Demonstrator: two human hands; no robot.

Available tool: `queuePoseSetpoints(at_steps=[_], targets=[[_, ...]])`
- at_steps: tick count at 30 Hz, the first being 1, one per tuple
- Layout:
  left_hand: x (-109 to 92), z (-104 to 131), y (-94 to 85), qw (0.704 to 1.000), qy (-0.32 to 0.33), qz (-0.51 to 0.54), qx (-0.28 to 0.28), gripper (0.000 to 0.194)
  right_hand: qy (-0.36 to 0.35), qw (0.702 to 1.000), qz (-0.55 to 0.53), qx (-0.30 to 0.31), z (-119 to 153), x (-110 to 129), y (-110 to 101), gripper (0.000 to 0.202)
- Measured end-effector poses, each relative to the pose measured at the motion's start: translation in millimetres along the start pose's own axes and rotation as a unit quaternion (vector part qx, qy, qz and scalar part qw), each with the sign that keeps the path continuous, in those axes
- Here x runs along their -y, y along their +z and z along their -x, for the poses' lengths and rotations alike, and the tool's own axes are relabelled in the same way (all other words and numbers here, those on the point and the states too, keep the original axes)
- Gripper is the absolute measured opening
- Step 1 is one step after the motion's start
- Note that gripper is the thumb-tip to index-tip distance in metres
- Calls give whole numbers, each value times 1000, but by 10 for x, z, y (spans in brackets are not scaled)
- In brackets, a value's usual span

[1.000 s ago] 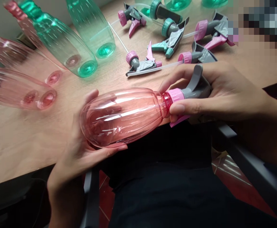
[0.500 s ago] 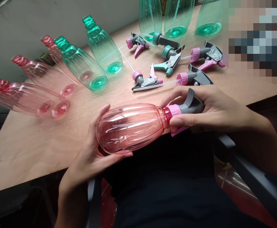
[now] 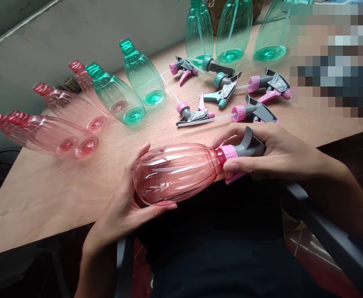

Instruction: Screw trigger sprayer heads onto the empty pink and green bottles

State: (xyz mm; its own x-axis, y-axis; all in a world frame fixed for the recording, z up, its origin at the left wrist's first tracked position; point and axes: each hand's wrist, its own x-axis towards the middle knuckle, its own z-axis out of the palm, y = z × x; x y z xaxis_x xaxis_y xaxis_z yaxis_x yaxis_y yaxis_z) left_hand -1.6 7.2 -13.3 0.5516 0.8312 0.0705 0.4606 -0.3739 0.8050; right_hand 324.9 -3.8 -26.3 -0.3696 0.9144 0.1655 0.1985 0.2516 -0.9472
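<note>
A clear pink bottle lies nearly level above the table's front edge, its neck to the right. My left hand is wrapped round the bottle's base, thumb below and fingers on the far side. On the neck sits a spray head with a pink collar and grey body; its thin tube shows inside the bottle. My right hand grips the collar and neck, with the thumb on the near side. Part of a pink trigger shows under that hand.
Several spray heads lie on the wooden table beyond the bottle. Open pink bottles and two open green bottles stand at the left. Green bottles with tubes stand at the back. A chair armrest is at the lower right.
The view has shifted, so the table and its objects appear slightly lower. Both hands keep their hold on the pink bottle and spray head, with little visible change between them.
</note>
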Motion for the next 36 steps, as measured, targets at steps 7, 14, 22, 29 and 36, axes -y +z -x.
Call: queuePoseSetpoints(at_steps=[7,14,22,29,36], targets=[[-11,0,12,1000,3,4,-5,112,-4,1000,-8,9,6,1,-8,32],[-4,0,11,1000,7,3,-5,111,-7,1000,11,3,7,1,-9,33],[0,2,6,1000,-3,12,-1,114,-11,1000,3,7,5,-2,-9,30],[8,-15,8,1000,9,6,7,115,-6,1000,8,-2,4,7,-10,32],[-8,-12,10,1000,12,8,3,115,-26,999,20,-14,-2,16,-8,34]])
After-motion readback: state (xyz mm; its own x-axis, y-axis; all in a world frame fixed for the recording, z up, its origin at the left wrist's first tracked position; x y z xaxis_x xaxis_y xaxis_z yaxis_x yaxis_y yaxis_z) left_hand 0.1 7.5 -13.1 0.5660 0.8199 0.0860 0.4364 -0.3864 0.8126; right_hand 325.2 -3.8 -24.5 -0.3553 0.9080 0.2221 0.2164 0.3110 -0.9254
